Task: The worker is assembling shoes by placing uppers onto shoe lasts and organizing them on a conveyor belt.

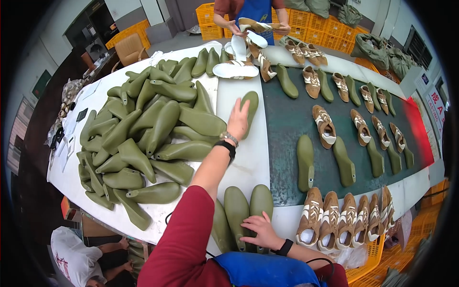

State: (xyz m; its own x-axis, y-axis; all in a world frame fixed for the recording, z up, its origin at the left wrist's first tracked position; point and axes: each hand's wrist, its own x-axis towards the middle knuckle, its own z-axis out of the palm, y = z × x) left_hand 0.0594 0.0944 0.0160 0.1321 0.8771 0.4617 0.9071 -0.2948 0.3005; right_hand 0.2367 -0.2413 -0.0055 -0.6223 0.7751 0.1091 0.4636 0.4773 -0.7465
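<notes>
Left hand (237, 120) grips green last (251, 106) left of dark-green belt (283, 160); right hand (260, 232), fingers spread, touches row of lasts (236, 208) off belt's near corner, apparently steadying them.

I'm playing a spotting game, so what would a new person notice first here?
Probably the big heap of green foot shapes on the left of the white table. Next might be the brown-and-white shoes, in rows with more green shapes on the dark surface at the right.

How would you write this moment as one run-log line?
Left hand: on olive-green, foot-shaped, plastic-looking last | Right hand: spread over matching lasts | Right side: brown-and-white lace-up shoes
</notes>
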